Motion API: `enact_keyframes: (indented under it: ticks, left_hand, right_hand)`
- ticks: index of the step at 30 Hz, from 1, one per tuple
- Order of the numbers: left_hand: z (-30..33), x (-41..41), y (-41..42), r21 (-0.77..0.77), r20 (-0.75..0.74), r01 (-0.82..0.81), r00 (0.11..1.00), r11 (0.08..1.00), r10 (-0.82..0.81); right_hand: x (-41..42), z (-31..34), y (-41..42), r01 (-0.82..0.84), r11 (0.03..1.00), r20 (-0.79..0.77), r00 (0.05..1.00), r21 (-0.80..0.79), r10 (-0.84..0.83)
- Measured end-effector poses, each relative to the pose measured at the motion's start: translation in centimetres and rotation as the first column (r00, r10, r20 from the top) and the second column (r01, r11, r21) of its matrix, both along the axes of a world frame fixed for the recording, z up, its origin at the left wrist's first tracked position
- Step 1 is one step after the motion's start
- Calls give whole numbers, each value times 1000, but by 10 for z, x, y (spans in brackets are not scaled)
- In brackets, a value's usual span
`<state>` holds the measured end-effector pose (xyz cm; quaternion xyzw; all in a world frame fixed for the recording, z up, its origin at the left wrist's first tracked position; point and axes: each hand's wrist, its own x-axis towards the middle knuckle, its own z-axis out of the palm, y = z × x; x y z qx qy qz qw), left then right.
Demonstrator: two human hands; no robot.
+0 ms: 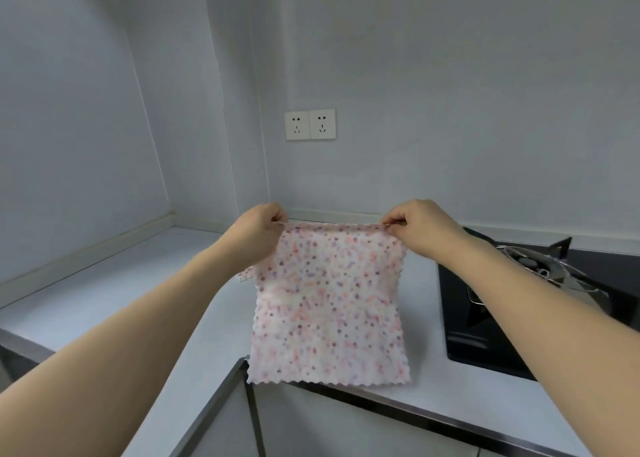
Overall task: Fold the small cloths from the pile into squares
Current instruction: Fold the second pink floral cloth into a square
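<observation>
A small white cloth (329, 304) with pink and purple dots and scalloped edges hangs flat in the air above the white counter (138, 294). My left hand (259, 226) pinches its top left corner. My right hand (420, 222) pinches its top right corner. The top edge is stretched straight between both hands. A bit of another dotted cloth (246, 274) peeks out behind the held one, under my left wrist; the rest of it is hidden.
A black gas hob (491, 321) with a metal pan support sits on the right of the counter. A double wall socket (310, 124) is on the back wall. The counter's inner corner edge (239, 363) lies just below the cloth.
</observation>
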<state>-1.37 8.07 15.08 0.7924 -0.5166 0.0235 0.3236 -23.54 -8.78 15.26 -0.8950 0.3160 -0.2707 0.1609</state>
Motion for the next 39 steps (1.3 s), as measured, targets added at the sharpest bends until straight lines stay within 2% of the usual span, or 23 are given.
enact_keyframes:
  ticks: [5, 8, 12, 15, 20, 23, 28, 36, 39]
  left_hand:
    - [-40, 27, -19, -113, 157, -38, 986, 993, 55]
    - [-74, 28, -7, -66, 225, 38, 974, 997, -22]
    - [-137, 24, 30, 88, 236, 188, 950, 978, -203]
    - [-172, 25, 49, 50, 223, 210, 951, 976, -216]
    - [-167, 24, 49, -125, 333, 256, 921, 959, -202]
    - [-168, 20, 51, -74, 362, 329, 889, 942, -282]
    - [-169, 19, 49, 74, 271, 388, 879, 918, -393]
    - [-168, 21, 48, 93, 359, 382, 849, 920, -388]
    - [-159, 22, 49, -7, 242, 283, 931, 959, -272]
  right_hand:
    - [26, -37, -7, 2, 1000, 81, 997, 6, -3]
    - [26, -77, 5, -22, 999, 12, 1000, 49, 22]
    - [11, -140, 32, -12, 996, -137, 990, 90, 24]
    - [1, -165, 45, 16, 999, -124, 992, 49, -10]
    - [2, -169, 46, 52, 984, 31, 998, -171, -47]
    - [2, -170, 46, 47, 973, 37, 999, -225, -40]
    - [5, -166, 47, 66, 989, -186, 978, -134, -91]
    - [4, -166, 49, -127, 991, -223, 968, -27, 118]
    - [4, -166, 47, -136, 991, -245, 961, -17, 127]
